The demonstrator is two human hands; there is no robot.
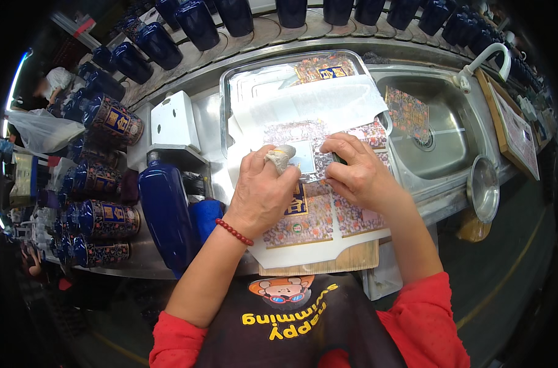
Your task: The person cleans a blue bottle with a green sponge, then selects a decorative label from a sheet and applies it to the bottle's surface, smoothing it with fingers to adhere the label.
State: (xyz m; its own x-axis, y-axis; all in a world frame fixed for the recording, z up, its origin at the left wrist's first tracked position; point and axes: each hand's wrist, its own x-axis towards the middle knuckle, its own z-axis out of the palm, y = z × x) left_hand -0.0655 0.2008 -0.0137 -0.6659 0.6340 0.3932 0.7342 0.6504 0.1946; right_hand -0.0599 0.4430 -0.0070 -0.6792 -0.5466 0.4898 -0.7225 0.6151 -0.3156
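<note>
My left hand (260, 193), with a red bead bracelet, is closed at the near edge of a floral printed decal sheet (319, 144). A crumpled whitish wrap (280, 157) shows at its index finger; whether it is worn or held is unclear. Opposite, my right hand (361, 175) pinches the sheet's edge, thumb and fingertips together, and a small dark bit shows between its fingers. Below the hands lies a second printed sheet (300, 230) with floral panels on white backing. Translucent white paper (315, 101) covers the far part of the stack, over a metal tray (227, 83).
A wooden board (340, 259) sticks out under the sheets. At right is a steel sink (454, 132) with a floral piece (407, 113), a white faucet (503, 55) and a metal bowl (482, 187). A blue bottle (162, 208) lies left; blue jars (196, 24) line the conveyor behind.
</note>
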